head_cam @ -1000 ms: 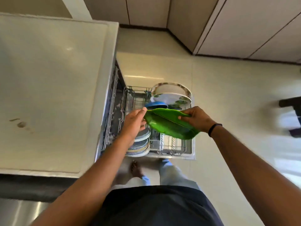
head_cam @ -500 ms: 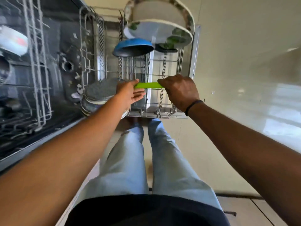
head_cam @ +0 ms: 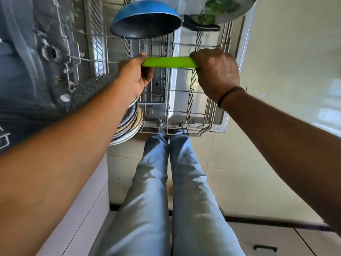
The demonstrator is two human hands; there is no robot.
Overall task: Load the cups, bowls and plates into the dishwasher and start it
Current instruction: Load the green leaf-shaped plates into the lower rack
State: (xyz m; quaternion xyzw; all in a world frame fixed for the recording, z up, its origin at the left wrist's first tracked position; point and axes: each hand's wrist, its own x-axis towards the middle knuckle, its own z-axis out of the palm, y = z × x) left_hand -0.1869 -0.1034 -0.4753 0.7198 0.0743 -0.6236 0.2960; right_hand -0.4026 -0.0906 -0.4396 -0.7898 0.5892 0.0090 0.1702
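Frame centre: your left hand (head_cam: pixel 135 74) & right hand (head_cam: pixel 215 71) pinch the flat green plastic plate (head_cam: pixel 168 62) edge-on by opposite rims over the wire dishwasher rack (head_cam: pixel 191 108); prob. light, stiff.

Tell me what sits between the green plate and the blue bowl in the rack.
In the head view, only bare wire tines of the rack lie between the green plate, held edge-on by both hands, and the blue bowl; no dish stands there.

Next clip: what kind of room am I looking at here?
Most likely a home kitchen. An open dishwasher's wire rack is pulled out over a tiled floor and already holds a blue bowl and stacked plates. Both hands hold a green plate over it.
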